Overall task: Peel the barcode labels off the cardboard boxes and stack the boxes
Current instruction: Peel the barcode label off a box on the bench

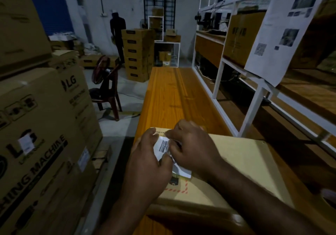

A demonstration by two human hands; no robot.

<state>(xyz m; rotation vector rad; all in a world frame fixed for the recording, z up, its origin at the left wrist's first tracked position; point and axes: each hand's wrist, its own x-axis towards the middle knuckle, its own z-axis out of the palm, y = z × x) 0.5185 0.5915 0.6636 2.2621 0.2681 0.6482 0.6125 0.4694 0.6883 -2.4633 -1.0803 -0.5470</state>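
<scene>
A flat cardboard box (241,163) lies on the near end of the orange wooden table (172,96). A white barcode label (164,146) is on its top, near the left far corner, with part of it lifted off the cardboard. My left hand (147,163) pinches the label's lower left edge. My right hand (190,145) pinches the label's upper right part with fingers curled over it. Both hands cover much of the label.
Large LG washing machine cartons (41,134) are stacked at my left. A white metal rack (254,92) with boxes and a hanging paper sheet (283,34) runs along the right. Beyond the table are a stack of boxes (136,54), a chair (107,89) and a standing person (118,34).
</scene>
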